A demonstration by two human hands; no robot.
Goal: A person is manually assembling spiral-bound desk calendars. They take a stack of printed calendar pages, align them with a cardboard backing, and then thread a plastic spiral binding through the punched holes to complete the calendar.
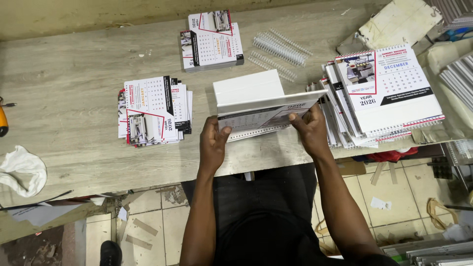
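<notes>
My left hand (213, 143) and my right hand (308, 129) grip the two ends of a desk calendar block (261, 109) with a white card cover, held on edge at the table's front. Its punched lower edge rests on the wooden table (74, 79). Loose white spiral binding wires (278, 49) lie beyond it at the back.
A fanned stack of printed calendar sheets (152, 111) lies to the left, another stack (212, 39) at the back. Bound calendars (389, 93) are piled at the right. A white cloth (22, 170) and an orange tool handle (3, 120) sit at the left edge.
</notes>
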